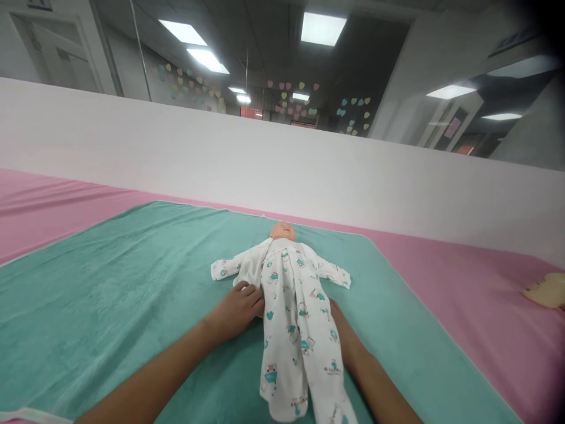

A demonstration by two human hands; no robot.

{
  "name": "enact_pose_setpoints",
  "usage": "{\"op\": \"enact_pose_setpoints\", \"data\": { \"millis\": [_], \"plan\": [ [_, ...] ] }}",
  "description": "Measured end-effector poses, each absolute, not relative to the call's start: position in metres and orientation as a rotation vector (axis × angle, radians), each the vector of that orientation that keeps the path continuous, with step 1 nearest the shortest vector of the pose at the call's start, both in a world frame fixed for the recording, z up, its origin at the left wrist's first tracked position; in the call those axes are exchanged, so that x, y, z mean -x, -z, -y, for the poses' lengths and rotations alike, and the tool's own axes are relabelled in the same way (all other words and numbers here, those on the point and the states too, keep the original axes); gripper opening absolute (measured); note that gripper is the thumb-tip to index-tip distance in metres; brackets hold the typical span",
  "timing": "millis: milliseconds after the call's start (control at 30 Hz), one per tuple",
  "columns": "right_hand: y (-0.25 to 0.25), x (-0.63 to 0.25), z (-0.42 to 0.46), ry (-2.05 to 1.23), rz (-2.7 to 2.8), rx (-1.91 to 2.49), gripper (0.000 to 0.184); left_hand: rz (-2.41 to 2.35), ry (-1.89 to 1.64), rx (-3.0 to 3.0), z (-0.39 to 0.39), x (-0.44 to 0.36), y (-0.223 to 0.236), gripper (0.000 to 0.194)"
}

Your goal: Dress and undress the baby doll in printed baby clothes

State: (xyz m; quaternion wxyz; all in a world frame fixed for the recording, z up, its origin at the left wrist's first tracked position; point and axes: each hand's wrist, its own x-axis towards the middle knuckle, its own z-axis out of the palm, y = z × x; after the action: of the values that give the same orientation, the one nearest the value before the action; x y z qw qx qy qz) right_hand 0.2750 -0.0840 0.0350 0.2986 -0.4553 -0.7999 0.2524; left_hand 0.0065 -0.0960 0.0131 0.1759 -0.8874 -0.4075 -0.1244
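Observation:
A baby doll (283, 230) lies on its back, its head at the far end and its arms spread in long white sleeves. White baby clothes (289, 312) with teal and brown prints cover its body, the two legs stretching toward me. My left hand (241, 306) is at the left side of the clothes, its fingers curled on the fabric by the doll's waist. On the other side, my right hand (342, 330) sits against the right edge of the clothes. Fabric hides most of its fingers, so their grip does not show.
A teal blanket (110, 294) lies under the doll, over a pink cover (463, 282). A pale yellow object (547, 291) is at the far right edge. Behind stands a low white wall (265, 165) with a mirror or glass (273, 53) above it.

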Motion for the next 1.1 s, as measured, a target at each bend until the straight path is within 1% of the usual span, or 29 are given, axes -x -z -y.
{"op": "enact_pose_setpoints", "data": {
  "millis": [67,100,200,267,333,400,433,533,667,733,833,900,967,1033,1100],
  "plan": [
    [-0.032,-0.277,0.087,-0.621,2.200,1.252,0.043,1.144,0.365,2.550,0.109,-0.001,-0.014,0.016],
    [-0.030,-0.280,0.088,-0.601,2.227,1.265,0.043,1.150,0.385,2.578,0.115,0.002,-0.015,0.017],
    [-0.023,-0.290,0.084,-0.541,2.224,1.229,0.032,1.246,0.549,2.654,0.121,0.005,-0.018,0.026],
    [-0.025,-0.294,0.072,-0.468,2.130,1.194,0.029,1.420,0.789,2.642,0.111,0.002,-0.021,0.028],
    [-0.033,-0.289,0.053,-0.454,2.006,1.166,0.026,1.663,1.113,2.545,0.090,-0.005,-0.025,0.025],
    [-0.044,-0.275,0.029,-0.536,1.929,1.135,0.025,1.864,1.395,2.423,0.062,-0.014,-0.030,0.022],
    [-0.049,-0.265,0.016,-0.593,1.920,1.111,0.026,1.923,1.461,2.386,0.047,-0.018,-0.032,0.025],
    [-0.056,-0.234,-0.021,-0.601,1.971,1.035,0.031,2.007,1.379,2.342,0.011,-0.028,-0.039,0.024],
    [-0.056,-0.206,-0.056,-0.471,2.063,1.064,0.021,1.961,1.269,2.364,-0.012,-0.033,-0.041,0.022],
    [-0.058,-0.202,-0.066,-0.501,2.084,1.102,0.023,1.975,1.275,2.370,-0.015,-0.031,-0.041,0.024],
    [-0.064,-0.204,-0.078,-0.760,2.097,1.098,0.028,2.070,1.294,2.392,-0.016,-0.021,-0.045,0.028],
    [-0.068,-0.208,-0.086,-0.969,2.095,1.074,0.032,2.155,1.311,2.538,-0.016,-0.011,-0.049,0.032],
    [-0.068,-0.211,-0.093,-1.076,2.077,1.100,0.036,2.224,1.299,2.722,-0.016,-0.001,-0.054,0.033],
    [-0.063,-0.211,-0.099,-1.015,2.028,1.170,0.036,2.239,1.188,2.789,-0.017,0.005,-0.055,0.030],
    [-0.054,-0.211,-0.100,-0.862,1.942,1.228,0.034,2.169,1.002,2.702,-0.018,0.006,-0.054,0.024]
  ]
}}
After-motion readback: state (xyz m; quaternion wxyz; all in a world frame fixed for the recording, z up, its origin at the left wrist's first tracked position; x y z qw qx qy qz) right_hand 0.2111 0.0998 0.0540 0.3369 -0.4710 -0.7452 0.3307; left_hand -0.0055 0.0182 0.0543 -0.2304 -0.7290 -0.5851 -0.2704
